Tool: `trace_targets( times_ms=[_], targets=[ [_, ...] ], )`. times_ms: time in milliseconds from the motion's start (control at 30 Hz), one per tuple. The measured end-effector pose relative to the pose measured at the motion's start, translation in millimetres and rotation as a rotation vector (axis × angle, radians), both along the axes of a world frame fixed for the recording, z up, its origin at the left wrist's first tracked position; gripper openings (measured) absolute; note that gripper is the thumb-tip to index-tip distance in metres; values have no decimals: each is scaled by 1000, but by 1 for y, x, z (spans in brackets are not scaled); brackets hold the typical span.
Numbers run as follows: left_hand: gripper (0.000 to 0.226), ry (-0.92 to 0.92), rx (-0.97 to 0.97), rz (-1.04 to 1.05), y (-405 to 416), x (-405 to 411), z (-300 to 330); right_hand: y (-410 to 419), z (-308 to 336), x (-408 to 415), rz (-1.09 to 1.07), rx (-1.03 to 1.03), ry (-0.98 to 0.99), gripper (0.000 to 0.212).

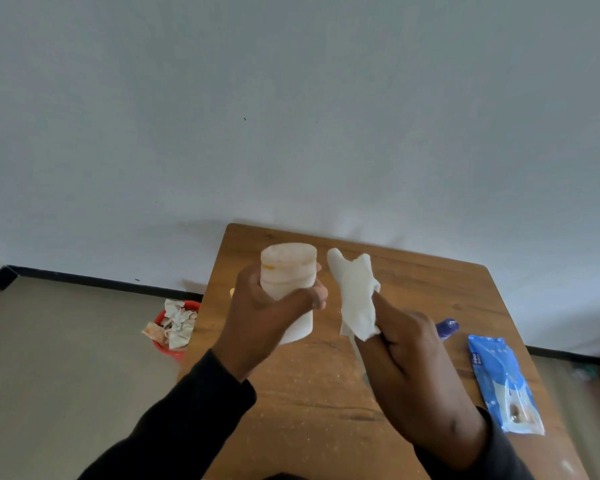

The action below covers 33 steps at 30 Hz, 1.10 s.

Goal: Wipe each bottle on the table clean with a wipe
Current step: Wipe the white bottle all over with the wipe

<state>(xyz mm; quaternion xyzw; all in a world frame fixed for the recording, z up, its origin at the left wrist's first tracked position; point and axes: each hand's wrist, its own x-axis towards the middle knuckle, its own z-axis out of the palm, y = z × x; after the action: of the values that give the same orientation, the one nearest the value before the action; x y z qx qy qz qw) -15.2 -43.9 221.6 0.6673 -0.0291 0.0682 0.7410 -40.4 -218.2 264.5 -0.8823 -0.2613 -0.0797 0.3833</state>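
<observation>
A white bottle (289,284) is gripped in the left hand (265,318), fingers and thumb curled round its middle, and is held up above the wooden table (326,403). The bottle is tilted, its wide end pointing away from the person; orange-brown smears are seen on that end, above the gripping fingers.

A white wipe (355,296) is pinched in the right hand (407,351), with the fingers closed on its lower edge. The wipe stands up loosely from the grip, just right of the bottle; a narrow gap is seen between the two, so no contact is made.

Right of the right hand, a blue pack of wipes (503,382) lies flat on the table. Between that pack and the hand, the end of a dark blue object (447,328) is partly hidden; what it is cannot be told.

Left of the left hand, beyond the table edge, a red bin (174,349) stands on the floor, with crumpled used wipes (175,323) heaped in it. Pale specks are scattered over the tabletop below both hands. Dark sleeves (187,417) cover both forearms.
</observation>
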Motion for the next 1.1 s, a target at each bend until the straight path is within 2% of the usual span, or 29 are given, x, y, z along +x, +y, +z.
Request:
trace_targets(
  times_ms=[67,200,300,533,667,800,1000,1100],
  targets=[
    [31,-11,-2,15,-3,0,0,2,2,-2,4,-6,-8,27],
    [42,1,-20,57,-6,-1,-4,5,8,-3,16,-88,-37,15],
    [33,-52,-6,40,-6,-1,-2,5,14,2,-17,-135,-79,18],
    [34,-147,-18,-58,-4,-1,2,9,27,-1,46,-243,-75,20],
    [32,-160,23,-18,-2,2,0,11,33,7,-39,-334,-97,27],
    [27,-184,-33,-62,-2,3,-1,16,37,0,58,-362,-55,14],
    [29,-192,7,-36,-1,7,-4,14,37,6,-36,-423,-69,27],
    [24,-149,1,-69,-3,6,-7,18,38,-2,57,-424,-25,15]
  ],
)
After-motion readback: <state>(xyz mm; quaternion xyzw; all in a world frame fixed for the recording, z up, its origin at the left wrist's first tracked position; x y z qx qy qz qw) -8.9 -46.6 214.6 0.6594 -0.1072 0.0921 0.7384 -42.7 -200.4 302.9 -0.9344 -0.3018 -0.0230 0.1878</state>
